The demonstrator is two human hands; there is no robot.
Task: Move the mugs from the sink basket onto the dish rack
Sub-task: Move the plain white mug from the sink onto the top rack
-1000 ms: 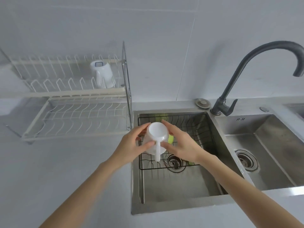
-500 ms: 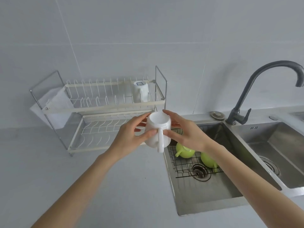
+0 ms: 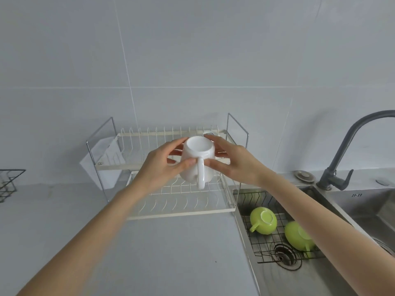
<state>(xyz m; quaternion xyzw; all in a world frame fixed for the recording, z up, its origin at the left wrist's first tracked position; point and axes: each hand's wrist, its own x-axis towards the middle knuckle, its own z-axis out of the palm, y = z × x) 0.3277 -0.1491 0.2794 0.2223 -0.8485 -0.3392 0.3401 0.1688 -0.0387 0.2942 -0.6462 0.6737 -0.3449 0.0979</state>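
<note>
Mugs, sink basket to dish rack: status entry.

Item in transit: white mug (image 3: 197,162), inverted, base up, handle toward the wearer. Held in the air in front of the dish rack (image 3: 181,212), level with the gap between its two tiers, touching neither. Gripped from both sides: left hand (image 3: 159,167) curled round the left wall with thumb beside the handle; right hand (image 3: 233,162) curled round the right wall, fingers reaching over the far edge. Both hands closed on this one mug, nothing else carried.

Items already racked: one white mug-like object (image 3: 208,132) at the right end of the upper tier, largely hidden behind the held mug and right fingers; identity judged, not certain. Lower tier bare of crockery as far as visible.

Items outstanding: two green mugs, left one (image 3: 264,220) and right one (image 3: 298,236), lying bottom-up on the wire sink basket (image 3: 256,198) inside the sink (image 3: 299,280). Right one partly covered by the right forearm.

Progress, judged: apparently one placed, one mid-carry, two waiting; roughly a quarter done, near half once the held mug is set down.

Remaining for the item in hand: lower onto a tier, base up, between the prongs, then release.

Also present: dark faucet (image 3: 350,146), grey countertop (image 3: 149,253), black wire object (image 3: 8,184) at far left.
</note>
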